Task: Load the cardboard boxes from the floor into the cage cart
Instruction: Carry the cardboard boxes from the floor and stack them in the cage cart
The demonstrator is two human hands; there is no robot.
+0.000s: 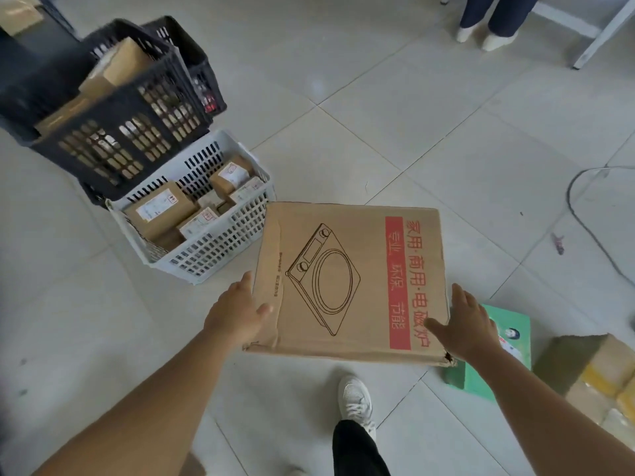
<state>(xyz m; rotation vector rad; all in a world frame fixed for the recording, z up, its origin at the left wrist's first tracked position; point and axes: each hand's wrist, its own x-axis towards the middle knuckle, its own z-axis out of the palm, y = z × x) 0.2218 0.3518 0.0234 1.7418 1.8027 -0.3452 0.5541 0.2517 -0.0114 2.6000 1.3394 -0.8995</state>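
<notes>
A large flat cardboard box [350, 280] with a cooktop drawing and a red strip of print is held level above the tiled floor in front of me. My left hand [237, 312] grips its near left edge, thumb on the top face. My right hand [469, 326] grips its near right edge, thumb on top as well. The fingers under the box are hidden. No cage cart shows in this view.
A white plastic crate [209, 250] holding several small parcels sits left of the box. Behind it stand black crates [113, 142] with more parcels. A green box [508, 341] and other cartons [598, 369] lie at the right. A person's legs [494, 18] stand far back. A cable [584, 214] runs along the floor.
</notes>
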